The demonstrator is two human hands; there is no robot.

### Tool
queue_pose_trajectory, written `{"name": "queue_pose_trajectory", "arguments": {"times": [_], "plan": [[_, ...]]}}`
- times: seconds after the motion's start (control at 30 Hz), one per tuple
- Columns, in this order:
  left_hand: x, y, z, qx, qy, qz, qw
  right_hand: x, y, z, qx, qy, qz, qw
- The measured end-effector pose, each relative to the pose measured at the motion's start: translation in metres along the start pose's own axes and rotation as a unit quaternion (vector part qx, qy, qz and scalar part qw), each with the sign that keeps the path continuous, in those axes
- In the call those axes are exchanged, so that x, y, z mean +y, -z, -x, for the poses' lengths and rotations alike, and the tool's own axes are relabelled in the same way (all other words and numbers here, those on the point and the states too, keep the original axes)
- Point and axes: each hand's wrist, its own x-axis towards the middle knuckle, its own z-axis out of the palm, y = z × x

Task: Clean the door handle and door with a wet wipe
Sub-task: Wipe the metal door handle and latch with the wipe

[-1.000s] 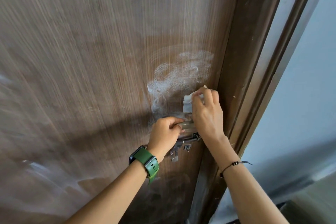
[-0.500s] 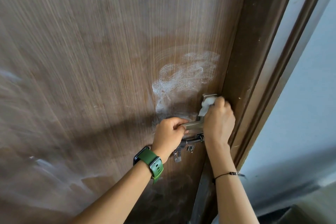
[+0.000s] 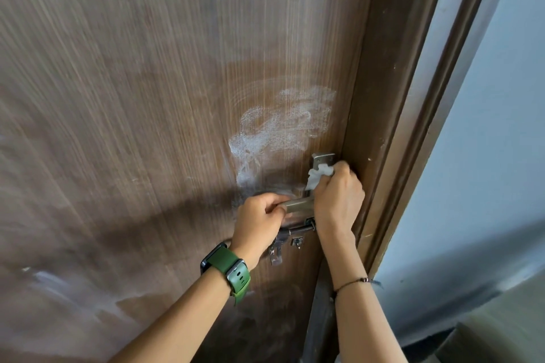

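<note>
A person's left hand [image 3: 259, 218] grips the free end of the metal door handle [image 3: 299, 205], fingers curled around it. The right hand [image 3: 339, 200], fingers closed on a crumpled white wet wipe [image 3: 317, 175], presses it against the handle's backplate [image 3: 323, 160] near the right edge of the brown door [image 3: 147, 97]. White smears [image 3: 280, 130] mark the wood just above.

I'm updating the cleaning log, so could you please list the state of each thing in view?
Left hand: closed around the lever.
Right hand: clutching the wipe.
Wet wipe: bunched, pressed on the metal plate.
Door handle: gripped, roughly horizontal.
Door: whitish smears above the handle.
Slide bolt: position unclear.
</note>
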Motion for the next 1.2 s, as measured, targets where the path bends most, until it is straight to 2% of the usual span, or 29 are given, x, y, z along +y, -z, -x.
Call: {"name": "queue_pose_trajectory", "arguments": {"times": [0.13, 0.23, 0.4, 0.57, 0.77, 0.9, 0.97, 1.13, 1.2], "plan": [[0.001, 0.0, -0.001, -0.006, 0.011, 0.016, 1.0, -0.002, 0.004, -0.002, 0.022, 0.037, 0.015, 0.999], [-0.002, 0.001, -0.001, 0.003, -0.003, -0.012, 1.0, 0.002, 0.001, 0.016, 0.018, 0.07, 0.002, 0.997], [0.0, 0.002, -0.001, -0.012, 0.019, 0.035, 0.999, -0.014, 0.0, -0.008, 0.118, 0.138, -0.052, 0.982], [-0.001, 0.003, 0.001, -0.009, -0.004, 0.004, 1.0, -0.002, -0.004, 0.009, 0.038, 0.215, -0.021, 0.976], [0.0, 0.003, 0.0, -0.019, 0.014, 0.042, 0.999, -0.018, -0.001, -0.011, 0.092, 0.166, -0.106, 0.976], [-0.004, 0.003, 0.0, -0.011, 0.002, 0.02, 1.0, -0.002, -0.002, 0.008, 0.056, 0.185, -0.063, 0.979], [-0.004, 0.003, 0.001, -0.002, -0.009, 0.0, 1.0, 0.005, -0.002, 0.012, 0.061, 0.177, -0.05, 0.981], [-0.004, 0.002, 0.002, -0.012, 0.0, 0.015, 1.0, 0.028, 0.011, 0.028, 0.133, 0.075, -0.121, 0.981], [-0.005, 0.003, 0.002, -0.002, -0.007, -0.008, 1.0, 0.034, 0.011, 0.05, 0.123, -0.051, -0.197, 0.971]]}}
